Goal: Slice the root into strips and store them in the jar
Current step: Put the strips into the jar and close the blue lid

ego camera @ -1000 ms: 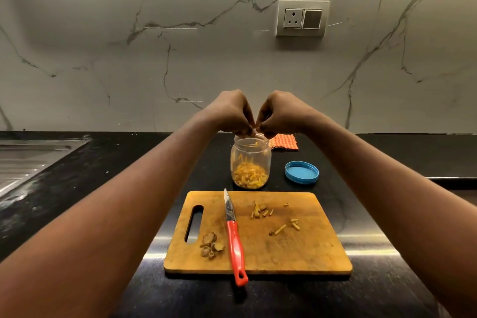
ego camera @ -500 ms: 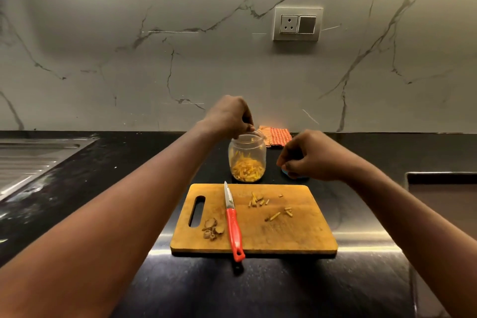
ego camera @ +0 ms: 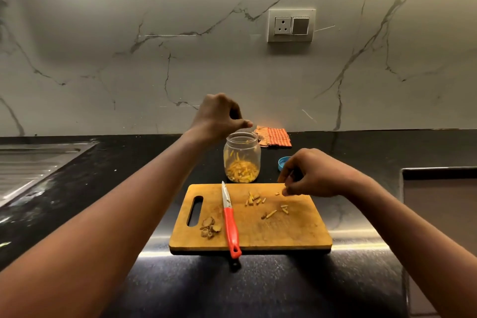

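Note:
The glass jar (ego camera: 242, 156) stands open behind the wooden cutting board (ego camera: 258, 235), with yellow strips piled in its bottom. My left hand (ego camera: 219, 117) hovers just above the jar's mouth, fingers bunched against the thumb, and I see nothing in it. My right hand (ego camera: 309, 175) is low over the board's far right edge, with loosely curled fingertips just above it. Several loose strips (ego camera: 254, 199) lie on the board; one short strip (ego camera: 277, 193) lies just left of the right thumb. Brown root trimmings (ego camera: 210, 227) sit near the handle slot. A red-handled knife (ego camera: 230, 222) lies on the board.
The blue jar lid (ego camera: 282, 162) lies on the black counter, partly hidden behind my right hand. An orange checked cloth (ego camera: 275, 137) sits against the wall. A steel sink drainboard (ego camera: 31, 165) is at the left, and a recessed cooktop edge (ego camera: 438, 173) is at the right.
My right hand has left the jar mouth and come down to the far right of the board. My left hand has stayed above the jar.

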`<state>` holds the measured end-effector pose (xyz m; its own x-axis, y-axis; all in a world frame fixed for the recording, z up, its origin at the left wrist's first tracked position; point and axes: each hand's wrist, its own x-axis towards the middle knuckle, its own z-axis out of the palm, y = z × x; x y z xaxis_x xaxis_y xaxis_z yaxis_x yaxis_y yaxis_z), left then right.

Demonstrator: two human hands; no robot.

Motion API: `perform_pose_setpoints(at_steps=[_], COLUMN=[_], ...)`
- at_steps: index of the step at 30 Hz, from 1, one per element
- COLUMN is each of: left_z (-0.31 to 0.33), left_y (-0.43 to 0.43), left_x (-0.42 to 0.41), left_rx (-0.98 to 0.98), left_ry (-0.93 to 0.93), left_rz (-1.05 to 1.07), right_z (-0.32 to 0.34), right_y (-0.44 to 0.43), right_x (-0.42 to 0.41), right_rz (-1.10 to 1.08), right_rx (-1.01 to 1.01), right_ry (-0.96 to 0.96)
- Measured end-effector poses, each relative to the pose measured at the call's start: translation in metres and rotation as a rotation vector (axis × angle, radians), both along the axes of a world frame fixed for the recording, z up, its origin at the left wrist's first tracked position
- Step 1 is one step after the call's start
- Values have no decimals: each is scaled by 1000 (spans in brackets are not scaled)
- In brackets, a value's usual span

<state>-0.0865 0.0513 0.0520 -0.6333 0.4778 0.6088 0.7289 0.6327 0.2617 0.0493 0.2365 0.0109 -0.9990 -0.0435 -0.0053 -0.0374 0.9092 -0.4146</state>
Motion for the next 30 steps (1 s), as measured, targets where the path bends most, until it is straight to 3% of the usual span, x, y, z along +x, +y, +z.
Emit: perform_pose_setpoints(at_steps=[2,3,5,7,16,24,30], left_z=[-5,-11,-27,-46,-67,-70,-70], left_y=[-8,-12,-16,-15,3,-1,0], left_x=[24,37,58,63,61,60,64], left_rx=[6,-43,-282,-511,-412,-241,-281], left_ry=[-49,-167,-465,-606,-601,-607,-585], left_rz=[-110,-165,-194,-153,-237,-269,-248], right_z=[0,-2,-7,-11,-23,-23,-30], right_y=[6,7,10,9,-1,-11,-22], right_x=[6,8,8,5,-13,-18,-6], right_rz=[25,34,39,48,92,75,117], right_rx=[68,94,104,69,-100,38,108], right_ry=[-140,-201,-240,-214,-83,57,51])
